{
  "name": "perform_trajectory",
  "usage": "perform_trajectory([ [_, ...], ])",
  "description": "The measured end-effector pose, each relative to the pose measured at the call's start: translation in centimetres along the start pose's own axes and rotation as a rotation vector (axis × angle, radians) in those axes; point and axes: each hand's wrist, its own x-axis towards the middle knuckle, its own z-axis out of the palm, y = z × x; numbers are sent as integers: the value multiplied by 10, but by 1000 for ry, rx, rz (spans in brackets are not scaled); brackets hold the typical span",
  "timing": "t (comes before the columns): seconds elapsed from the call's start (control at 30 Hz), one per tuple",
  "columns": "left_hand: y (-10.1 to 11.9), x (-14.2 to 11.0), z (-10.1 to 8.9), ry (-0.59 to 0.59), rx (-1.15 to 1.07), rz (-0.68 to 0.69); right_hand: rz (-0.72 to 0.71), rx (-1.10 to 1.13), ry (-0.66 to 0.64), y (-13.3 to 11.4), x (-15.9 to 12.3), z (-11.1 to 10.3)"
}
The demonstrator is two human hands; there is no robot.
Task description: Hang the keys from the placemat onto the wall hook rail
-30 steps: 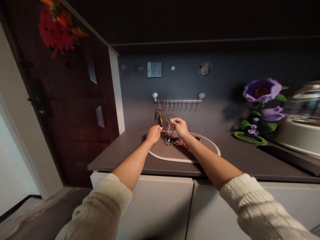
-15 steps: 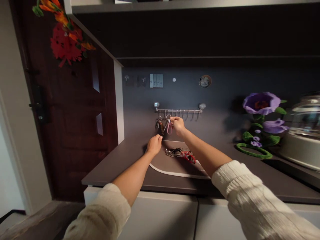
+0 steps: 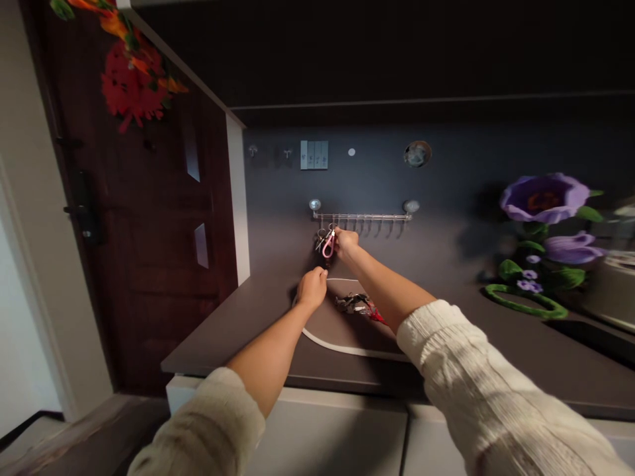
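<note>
Right hand (image 3: 347, 242) is grasping a key ring with pink strap (image 3: 329, 246), thumb and fingers pinching up near the ring. Strap is hanging just under the left part of the hook rail (image 3: 362, 217), overlapping the hung keys (image 3: 319, 242). Can't tell if the held ring is touching a hook.

Left hand (image 3: 312, 288) is staying low, fingers clenched, fingertips sitting right under the dark end of a hanging fob (image 3: 327, 263). Can't tell if they're pinching it.

Clearances: rail is running along the back wall (image 3: 446, 198), a band of wall showing between it and the shelf underside (image 3: 377, 53). More hooks are lining up to the right of the right hand. Both forearms are crossing the front edge of the counter (image 3: 223, 330), well apart there, converging at the rail. Left hand is hovering by the mat's left rim; right forearm is hiding the mat's right side. Mat (image 3: 327, 327) is sitting back from the front edge, a counter strip running between. Key bunch (image 3: 353, 303) is lying on it, red piece at its right end, beside the right forearm. Purple flowers (image 3: 546, 198) are standing well right of the hands; door (image 3: 149, 264) is bounding the left side.
</note>
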Motion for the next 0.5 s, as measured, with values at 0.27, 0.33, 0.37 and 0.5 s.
perform_trajectory([
  [0.27, -1, 0, -1, 8, 5, -12, 29, -21, 49, 6, 3, -1],
  [0.33, -1, 0, -1, 13, 8, -12, 24, -9, 25, 8, 5, -4],
  [0.37, -1, 0, -1, 14, 11, -12, 20, -2, 9, 10, 7, -6],
  [0.5, -2, 0, 0, 10, 19, -15, -56, -60, -71, 18, 15, -14],
])
